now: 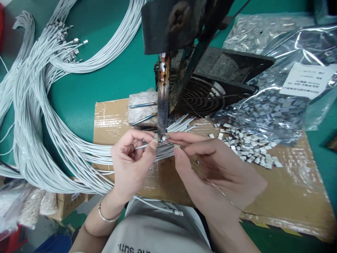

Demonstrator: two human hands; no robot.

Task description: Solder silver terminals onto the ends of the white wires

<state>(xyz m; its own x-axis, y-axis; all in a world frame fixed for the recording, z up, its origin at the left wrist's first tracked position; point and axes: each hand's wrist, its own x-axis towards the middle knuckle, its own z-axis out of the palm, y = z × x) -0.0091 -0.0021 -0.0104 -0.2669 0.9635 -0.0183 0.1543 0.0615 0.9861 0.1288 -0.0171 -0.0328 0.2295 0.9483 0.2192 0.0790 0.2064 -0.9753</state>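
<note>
My left hand (133, 160) is closed in a pinch on the end of a white cable (140, 147), right beside the tip of an upright soldering iron (163, 102). My right hand (213, 168) pinches a thin solder wire (210, 182) between thumb and fingers; the wire trails back under the palm to the lower right. Its index fingertip reaches a small white connector piece (164, 138) at the iron's tip. Whether that finger presses on the piece is too small to tell. Several white cables (168, 153) lie behind and under both hands.
Cardboard (295, 182) covers the work surface. Loose metal-and-white pieces (252, 147) lie right, by a plastic bag (279, 105) of similar ones. A black fan (207, 95) stands behind the iron, near a wrapped block (142, 114). Thick cable bundles (28, 123) fill the left.
</note>
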